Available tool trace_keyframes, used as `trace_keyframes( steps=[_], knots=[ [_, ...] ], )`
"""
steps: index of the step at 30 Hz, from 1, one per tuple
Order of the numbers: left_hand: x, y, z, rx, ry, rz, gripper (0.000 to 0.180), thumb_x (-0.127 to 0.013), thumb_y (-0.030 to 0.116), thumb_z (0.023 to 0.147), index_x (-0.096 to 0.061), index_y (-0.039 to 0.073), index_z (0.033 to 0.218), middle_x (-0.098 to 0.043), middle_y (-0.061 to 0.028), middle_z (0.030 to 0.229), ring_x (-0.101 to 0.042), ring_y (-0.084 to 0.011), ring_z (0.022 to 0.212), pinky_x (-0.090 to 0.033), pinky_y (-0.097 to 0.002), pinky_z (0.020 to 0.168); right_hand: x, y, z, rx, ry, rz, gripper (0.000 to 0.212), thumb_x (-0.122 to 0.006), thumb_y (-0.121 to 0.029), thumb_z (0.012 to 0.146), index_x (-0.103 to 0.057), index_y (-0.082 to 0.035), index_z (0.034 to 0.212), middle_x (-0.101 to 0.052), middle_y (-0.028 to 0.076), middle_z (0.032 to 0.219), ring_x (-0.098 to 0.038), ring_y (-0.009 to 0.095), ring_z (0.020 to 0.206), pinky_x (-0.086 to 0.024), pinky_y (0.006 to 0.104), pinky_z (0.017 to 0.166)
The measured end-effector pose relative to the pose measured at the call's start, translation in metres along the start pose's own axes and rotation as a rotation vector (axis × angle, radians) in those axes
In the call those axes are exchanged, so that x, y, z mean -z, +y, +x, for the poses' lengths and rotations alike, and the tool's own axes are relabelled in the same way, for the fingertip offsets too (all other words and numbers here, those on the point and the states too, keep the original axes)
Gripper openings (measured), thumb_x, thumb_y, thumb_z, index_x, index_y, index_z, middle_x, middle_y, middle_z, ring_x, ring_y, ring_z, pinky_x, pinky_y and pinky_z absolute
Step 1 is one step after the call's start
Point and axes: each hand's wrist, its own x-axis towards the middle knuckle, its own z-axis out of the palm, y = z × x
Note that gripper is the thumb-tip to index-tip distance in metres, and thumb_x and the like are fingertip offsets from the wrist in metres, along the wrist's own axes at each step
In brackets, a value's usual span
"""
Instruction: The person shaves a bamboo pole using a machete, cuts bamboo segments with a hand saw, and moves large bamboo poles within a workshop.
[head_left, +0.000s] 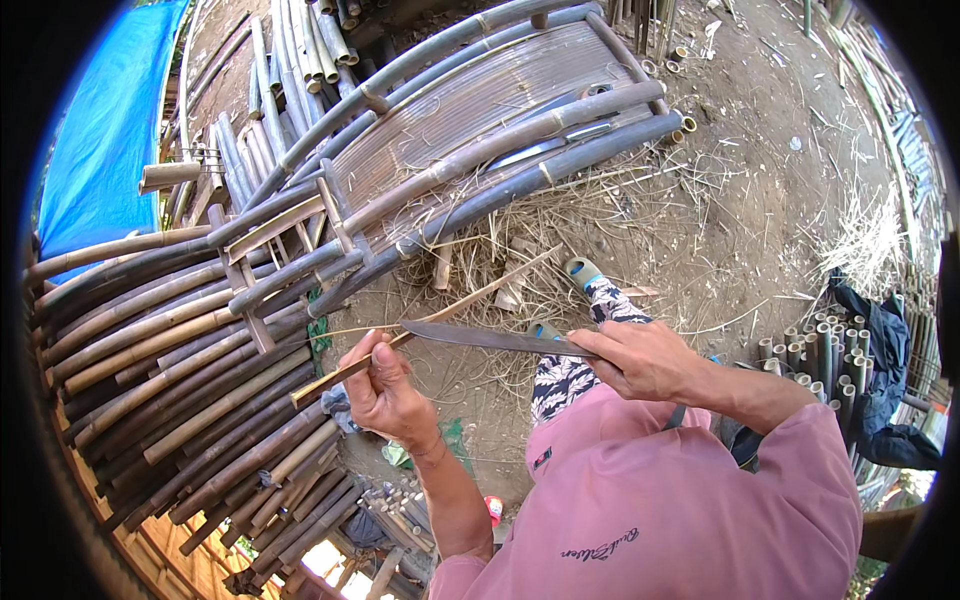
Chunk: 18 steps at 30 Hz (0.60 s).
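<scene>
My left hand (385,392) is closed around a long, narrow bamboo strip (478,297), which slants from the lower left up to the right. In my right hand (640,362) is the handle end of a long knife (490,338) with a dark blade. The blade points left, and its tip lies by the strip, just right of my left fingers; whether it touches cannot be made out. A thin sliver (350,331) stretches leftward from near the knife tip.
A bamboo bench (470,110) stands ahead, with another blade (528,153) on its front rails. Stacked bamboo poles (190,400) fill the left, near a blue tarp (110,130). Shavings (620,215) litter the ground by my feet. Short bamboo tubes (825,355) stand bundled at right.
</scene>
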Motion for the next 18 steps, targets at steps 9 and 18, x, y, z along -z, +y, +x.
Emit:
trace_keyframes(
  steps=[9, 18],
  knots=[
    [-0.007, 0.002, 0.009, -0.009, 0.029, 0.084, 0.026, -0.059, 0.016, 0.096, -0.064, -0.003, 0.113, -0.061, -0.0016, 0.085, -0.048, -0.0071, 0.066, -0.040, -0.0213, 0.058, 0.003, 0.005, 0.005, 0.016, -0.033, 0.018, 0.029, -0.057, -0.022, 0.091, -0.053, -0.012, 0.118, -0.055, 0.009, 0.074, -0.061, 0.029, 0.062, -0.049, 0.0423, 0.049],
    [-0.010, -0.001, 0.000, -0.071, 0.059, -0.007, 0.014, -0.064, 0.008, 0.091, -0.060, 0.000, 0.102, -0.061, -0.0061, 0.088, -0.054, -0.0107, 0.069, -0.046, -0.0228, 0.060, 0.017, -0.003, 0.017, -0.012, -0.106, 0.024, 0.028, -0.055, -0.022, 0.092, -0.052, -0.009, 0.117, -0.059, 0.012, 0.081, -0.064, 0.031, 0.070, -0.052, 0.0433, 0.054]
  ],
)
